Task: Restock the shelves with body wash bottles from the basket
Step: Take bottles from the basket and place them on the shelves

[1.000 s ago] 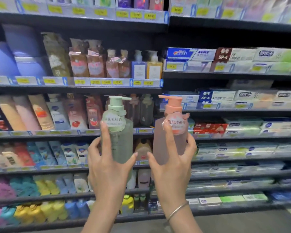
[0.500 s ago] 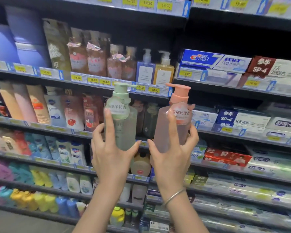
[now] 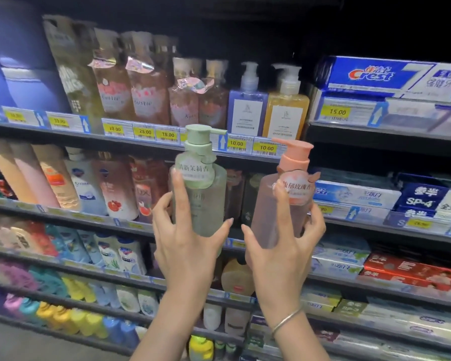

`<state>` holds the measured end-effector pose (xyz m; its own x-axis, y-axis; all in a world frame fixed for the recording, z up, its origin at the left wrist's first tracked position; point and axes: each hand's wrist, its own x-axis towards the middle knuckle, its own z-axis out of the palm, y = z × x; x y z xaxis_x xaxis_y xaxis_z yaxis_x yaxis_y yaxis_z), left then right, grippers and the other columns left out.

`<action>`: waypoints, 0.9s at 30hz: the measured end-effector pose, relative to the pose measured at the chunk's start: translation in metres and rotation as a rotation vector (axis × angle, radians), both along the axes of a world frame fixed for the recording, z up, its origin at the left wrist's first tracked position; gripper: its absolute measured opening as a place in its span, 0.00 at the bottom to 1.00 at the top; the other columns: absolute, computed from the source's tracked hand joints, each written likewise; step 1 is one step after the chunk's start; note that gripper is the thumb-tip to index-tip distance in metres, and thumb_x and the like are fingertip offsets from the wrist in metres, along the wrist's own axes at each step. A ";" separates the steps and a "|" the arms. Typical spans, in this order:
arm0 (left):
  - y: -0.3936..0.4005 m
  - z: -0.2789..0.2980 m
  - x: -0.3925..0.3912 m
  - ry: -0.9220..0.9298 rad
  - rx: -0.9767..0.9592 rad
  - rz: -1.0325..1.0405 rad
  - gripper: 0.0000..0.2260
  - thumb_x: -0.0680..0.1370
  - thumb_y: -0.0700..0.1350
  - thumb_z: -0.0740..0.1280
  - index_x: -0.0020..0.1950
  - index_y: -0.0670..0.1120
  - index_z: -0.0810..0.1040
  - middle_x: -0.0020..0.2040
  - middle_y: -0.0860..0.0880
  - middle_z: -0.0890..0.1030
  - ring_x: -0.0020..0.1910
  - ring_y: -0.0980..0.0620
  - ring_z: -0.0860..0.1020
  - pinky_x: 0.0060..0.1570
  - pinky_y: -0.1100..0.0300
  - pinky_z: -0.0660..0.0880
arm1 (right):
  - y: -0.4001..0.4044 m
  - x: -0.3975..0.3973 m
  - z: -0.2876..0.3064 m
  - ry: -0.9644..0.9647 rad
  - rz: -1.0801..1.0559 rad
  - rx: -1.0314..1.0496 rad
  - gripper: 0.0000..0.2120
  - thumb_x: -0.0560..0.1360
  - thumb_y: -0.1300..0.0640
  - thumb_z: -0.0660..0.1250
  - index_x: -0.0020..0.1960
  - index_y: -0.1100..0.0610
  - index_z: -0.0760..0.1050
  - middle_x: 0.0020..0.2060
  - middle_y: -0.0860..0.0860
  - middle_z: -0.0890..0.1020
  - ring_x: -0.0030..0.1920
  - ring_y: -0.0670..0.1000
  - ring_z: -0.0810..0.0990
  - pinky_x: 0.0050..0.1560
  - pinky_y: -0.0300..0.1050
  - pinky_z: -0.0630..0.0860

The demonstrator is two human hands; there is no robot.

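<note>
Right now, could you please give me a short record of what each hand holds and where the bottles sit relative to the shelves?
left hand: grips green pump bottle, upright
right hand: grips pink pump bottle, tilted slightly
bracelet: on right wrist
bottles' position: held in air before the shelves, not yet placed
shelf behind: price tags reading 10.00
basket: not in view

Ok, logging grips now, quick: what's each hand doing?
Left hand: fingers curled round the green bottle, holding it upright.
Right hand: fingers curled round the pink bottle, holding it upright.
</note>
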<state>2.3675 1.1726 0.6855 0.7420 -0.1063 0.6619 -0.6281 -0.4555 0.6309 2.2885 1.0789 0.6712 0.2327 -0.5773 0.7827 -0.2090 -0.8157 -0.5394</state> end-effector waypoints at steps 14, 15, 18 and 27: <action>-0.030 -0.027 0.053 -0.001 0.019 -0.180 0.55 0.61 0.56 0.78 0.76 0.64 0.43 0.61 0.44 0.69 0.59 0.43 0.73 0.40 0.51 0.75 | -0.021 0.046 -0.031 -0.050 -0.115 0.005 0.47 0.61 0.59 0.81 0.70 0.35 0.59 0.69 0.59 0.60 0.71 0.56 0.65 0.67 0.28 0.57; -0.031 -0.033 0.053 -0.004 0.014 -0.181 0.55 0.61 0.56 0.78 0.76 0.64 0.43 0.61 0.44 0.69 0.59 0.43 0.73 0.40 0.51 0.75 | -0.021 0.046 -0.036 -0.055 -0.115 -0.004 0.47 0.62 0.59 0.81 0.70 0.35 0.60 0.69 0.59 0.61 0.71 0.57 0.65 0.67 0.27 0.56; -0.031 -0.050 0.052 -0.015 0.007 -0.188 0.54 0.61 0.56 0.78 0.76 0.62 0.44 0.61 0.43 0.69 0.58 0.43 0.73 0.40 0.51 0.74 | -0.022 0.045 -0.053 -0.054 -0.112 -0.023 0.47 0.62 0.59 0.81 0.70 0.34 0.59 0.69 0.59 0.60 0.71 0.56 0.65 0.67 0.28 0.57; -0.034 -0.101 0.055 -0.043 -0.026 -0.174 0.54 0.62 0.56 0.79 0.76 0.62 0.43 0.61 0.45 0.68 0.59 0.44 0.73 0.41 0.56 0.68 | -0.026 0.048 -0.105 -0.053 -0.143 -0.074 0.48 0.62 0.56 0.80 0.70 0.33 0.56 0.69 0.58 0.60 0.69 0.55 0.66 0.62 0.45 0.71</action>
